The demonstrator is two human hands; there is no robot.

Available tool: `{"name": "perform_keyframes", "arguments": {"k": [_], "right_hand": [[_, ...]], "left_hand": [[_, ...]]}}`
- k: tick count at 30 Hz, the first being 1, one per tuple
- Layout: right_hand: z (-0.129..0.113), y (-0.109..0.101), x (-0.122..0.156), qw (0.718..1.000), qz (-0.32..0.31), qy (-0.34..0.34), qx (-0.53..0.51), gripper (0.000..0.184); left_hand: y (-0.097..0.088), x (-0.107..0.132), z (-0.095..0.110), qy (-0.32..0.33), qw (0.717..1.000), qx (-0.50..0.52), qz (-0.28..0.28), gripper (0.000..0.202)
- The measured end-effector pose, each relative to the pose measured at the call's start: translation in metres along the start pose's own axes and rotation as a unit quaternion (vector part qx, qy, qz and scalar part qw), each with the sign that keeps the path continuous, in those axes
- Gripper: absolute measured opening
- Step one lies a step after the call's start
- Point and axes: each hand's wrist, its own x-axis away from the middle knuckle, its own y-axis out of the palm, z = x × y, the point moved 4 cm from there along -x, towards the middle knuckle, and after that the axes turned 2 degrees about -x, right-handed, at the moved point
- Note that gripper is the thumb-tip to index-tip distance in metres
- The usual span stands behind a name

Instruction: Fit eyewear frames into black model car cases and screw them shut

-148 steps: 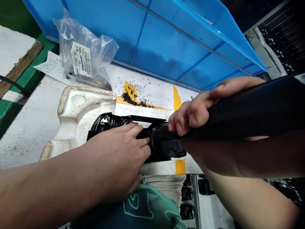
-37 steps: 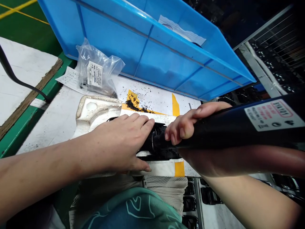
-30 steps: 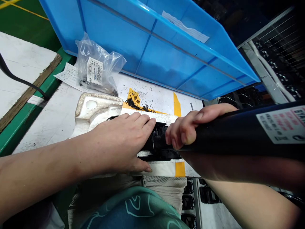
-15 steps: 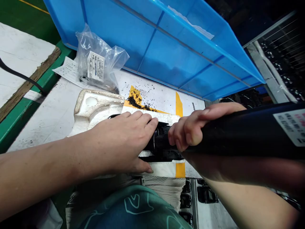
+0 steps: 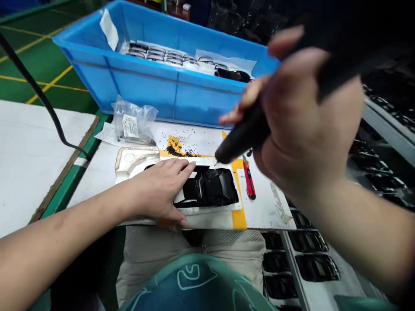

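Observation:
A glossy black model car body (image 5: 218, 186) lies in a white foam holder (image 5: 138, 157) on the bench in front of me. My left hand (image 5: 164, 183) spans its left part, fingers over the far side and thumb on the near side, holding it down. My right hand (image 5: 298, 125) is wrapped round a black electric screwdriver (image 5: 244, 134), blurred by motion. Its tip slants down to the left, above the far edge of the car body; contact cannot be made out. Small black screws (image 5: 177, 149) lie scattered behind the foam.
A blue bin (image 5: 142, 82) with rows of dark glossy parts (image 5: 175, 58) stands behind. A clear labelled bag (image 5: 132, 123) lies at the left on the bench. Right of the foam is a red utility knife (image 5: 249, 178). Several black car bodies (image 5: 317, 268) rest at the lower right.
My right hand has lifted the screwdriver up and away from the car body, uncovering its right part. The view has drawn back and shows the bin's contents. My left hand stays on the body.

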Motion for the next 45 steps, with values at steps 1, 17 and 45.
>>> {"name": "perform_keyframes", "arguments": {"k": [1,17,45], "right_hand": [[-0.01,-0.008,-0.008,0.999,0.008,-0.039,0.01,0.036],[0.055,-0.078,0.109,0.938,-0.144,0.286,-0.131,0.054],[-0.086,-0.034,0.109,0.746,-0.34,-0.38,0.429,0.043]], "left_hand": [[-0.001,0.0,0.002,-0.006,1.0,-0.006,-0.001,0.113],[-0.071,0.044,0.086,-0.066,0.976,-0.156,0.138,0.096],[-0.005,0.027,0.096,-0.038,0.864,0.239,0.441,0.046]]}}
